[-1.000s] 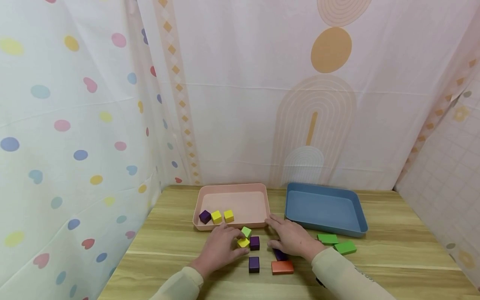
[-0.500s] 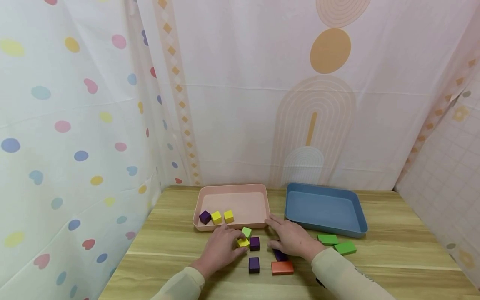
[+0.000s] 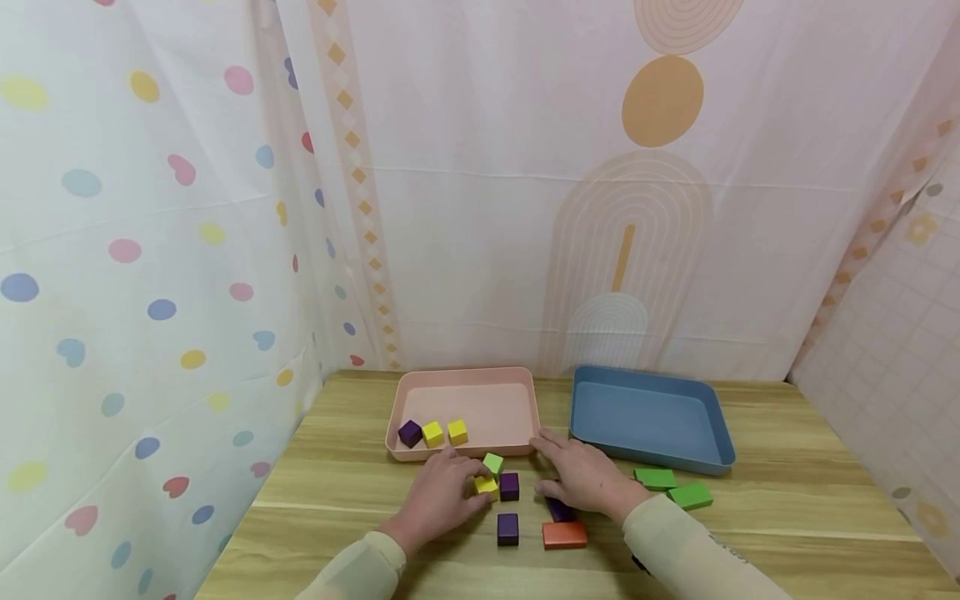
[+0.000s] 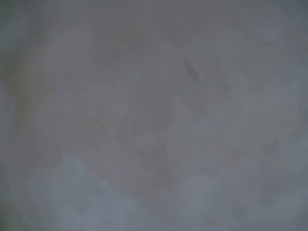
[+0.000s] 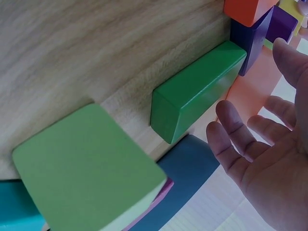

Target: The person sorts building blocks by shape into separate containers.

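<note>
In the head view my left hand [image 3: 439,495] pinches a yellow cube [image 3: 486,488] between thumb and fingers. A light green cube [image 3: 492,463] lies just behind it and a dark purple cube [image 3: 509,486] to its right. Nearer me is another purple cube [image 3: 507,529]. My right hand [image 3: 587,475] spreads over a purple block [image 3: 561,510], partly hiding it, its fingertips by the pink tray's corner. The right wrist view has this hand's fingers relaxed and holding nothing, beside a green block [image 5: 197,91]. Only a grey blur fills the left wrist view.
A pink tray [image 3: 465,377] holds a purple cube [image 3: 410,433] and two yellow cubes [image 3: 432,434]. Right of it stands a blue tray [image 3: 645,408]. Two green blocks [image 3: 690,496] lie before the blue tray, and an orange-red block [image 3: 565,535] sits near me.
The yellow cube at my left fingers has turned and shifted very slightly left. Both hands otherwise stay where they were.
</note>
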The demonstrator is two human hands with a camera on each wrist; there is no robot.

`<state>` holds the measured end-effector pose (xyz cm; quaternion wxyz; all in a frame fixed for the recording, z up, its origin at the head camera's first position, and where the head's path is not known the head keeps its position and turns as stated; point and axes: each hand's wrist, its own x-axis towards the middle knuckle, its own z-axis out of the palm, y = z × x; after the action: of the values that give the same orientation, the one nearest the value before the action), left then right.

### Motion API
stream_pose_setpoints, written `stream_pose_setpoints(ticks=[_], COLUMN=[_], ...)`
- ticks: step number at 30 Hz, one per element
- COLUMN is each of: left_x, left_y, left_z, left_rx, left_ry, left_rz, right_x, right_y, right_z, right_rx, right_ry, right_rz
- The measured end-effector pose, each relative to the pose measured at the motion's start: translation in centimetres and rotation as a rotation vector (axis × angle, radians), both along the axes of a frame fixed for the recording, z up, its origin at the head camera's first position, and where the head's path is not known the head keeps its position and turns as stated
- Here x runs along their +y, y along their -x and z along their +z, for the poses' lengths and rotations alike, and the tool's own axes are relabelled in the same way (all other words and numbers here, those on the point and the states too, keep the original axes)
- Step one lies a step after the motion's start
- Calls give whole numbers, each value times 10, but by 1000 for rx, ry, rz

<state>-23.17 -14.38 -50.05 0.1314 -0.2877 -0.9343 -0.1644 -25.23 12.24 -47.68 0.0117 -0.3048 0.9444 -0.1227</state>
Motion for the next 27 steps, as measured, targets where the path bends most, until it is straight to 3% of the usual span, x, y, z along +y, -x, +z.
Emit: stream_pose_setpoints(ticks=[8, 16, 21, 27], left_x=[-7, -7, -4, -3], left_y=[9, 33, 50, 65], left_z=[19, 41, 42, 33], left_rx=[2, 45, 6, -17], left_ry=[-58, -116, -96, -80], left_rz=[52, 107, 126, 169], right_x=[0, 0, -1, 1], right_y=[-1, -1, 0, 2], right_z=[0, 1, 1, -2], right_rx=[1, -12, -10, 4], right_ry=[3, 9, 9, 6], right_rz=[2, 4, 6, 10])
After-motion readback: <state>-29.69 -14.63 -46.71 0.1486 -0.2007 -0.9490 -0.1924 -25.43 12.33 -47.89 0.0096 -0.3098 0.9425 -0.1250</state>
